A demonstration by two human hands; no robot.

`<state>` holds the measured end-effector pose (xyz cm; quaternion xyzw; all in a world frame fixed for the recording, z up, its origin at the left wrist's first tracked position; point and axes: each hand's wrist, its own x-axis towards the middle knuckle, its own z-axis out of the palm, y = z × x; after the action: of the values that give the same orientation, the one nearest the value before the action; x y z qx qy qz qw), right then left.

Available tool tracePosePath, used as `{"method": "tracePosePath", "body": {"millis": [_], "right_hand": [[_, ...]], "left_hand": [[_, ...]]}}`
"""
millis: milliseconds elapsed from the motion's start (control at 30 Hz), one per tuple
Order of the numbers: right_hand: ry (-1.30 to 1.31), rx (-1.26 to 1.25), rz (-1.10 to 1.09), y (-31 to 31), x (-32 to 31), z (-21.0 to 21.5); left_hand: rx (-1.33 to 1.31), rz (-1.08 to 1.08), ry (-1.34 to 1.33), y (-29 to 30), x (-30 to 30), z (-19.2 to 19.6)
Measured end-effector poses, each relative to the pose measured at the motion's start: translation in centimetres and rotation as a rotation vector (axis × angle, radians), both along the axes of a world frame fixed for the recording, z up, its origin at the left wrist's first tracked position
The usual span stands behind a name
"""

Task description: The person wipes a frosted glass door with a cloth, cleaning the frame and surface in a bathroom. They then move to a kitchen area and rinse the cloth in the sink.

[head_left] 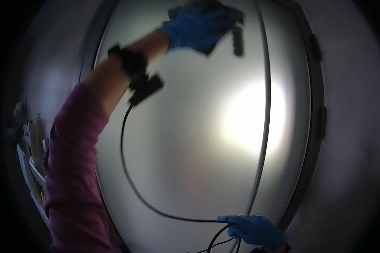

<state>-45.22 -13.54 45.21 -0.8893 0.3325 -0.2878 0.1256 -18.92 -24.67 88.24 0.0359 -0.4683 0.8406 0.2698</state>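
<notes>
My left hand, in a blue glove, is raised high against a frosted glass door. It holds a dark cloth, blurred, whose edges stick out around the fingers. Just right of it is a short dark door handle. A black strap with a small black box sits on my left wrist. From that box a black cable curves down to the lower right. My right hand, also blue-gloved, is low before the door, its fingers closed round the cable, with more cable loops hanging below.
Dark frame strips edge the door, with hinges on the right side. A dark vertical strip runs down the glass beside a bright glow. Grey walls flank it. At the left stands a light rack with several items.
</notes>
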Motion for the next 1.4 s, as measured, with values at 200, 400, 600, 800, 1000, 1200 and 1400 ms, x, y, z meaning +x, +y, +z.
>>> {"method": "tracePosePath", "body": {"millis": [200, 400, 600, 800, 1000, 1200, 1400], "right_hand": [[-0.067, -0.186, 0.071, 1.4, 3.7, -2.0], [-0.066, -0.22, 0.139, 2.4, 6.0, -1.0], [-0.086, -0.214, 0.148, 0.4, 5.9, -1.6], [-0.111, -0.401, 0.083, -0.7, 5.1, -0.6], [-0.089, -0.329, 0.041, -0.6, 4.6, 3.1], [-0.022, -0.254, 0.099, -0.7, 5.3, 2.4], [0.18, -0.121, 0.159, -1.0, 6.2, -0.9]], "left_hand": [[0.749, -0.201, -0.192, 3.7, 1.9, -25.6], [0.724, -0.097, -0.071, 4.7, 7.9, -25.8], [0.46, -0.238, 0.898, 1.4, 17.1, -9.1], [0.372, -0.129, 1.128, 0.3, 19.1, 3.2], [-0.263, 0.757, 0.896, 0.7, 16.3, 11.0], [0.054, 0.248, 0.059, 2.1, 11.6, 4.7], [0.273, 0.05, -0.065, 2.1, 8.5, -13.8]]}}
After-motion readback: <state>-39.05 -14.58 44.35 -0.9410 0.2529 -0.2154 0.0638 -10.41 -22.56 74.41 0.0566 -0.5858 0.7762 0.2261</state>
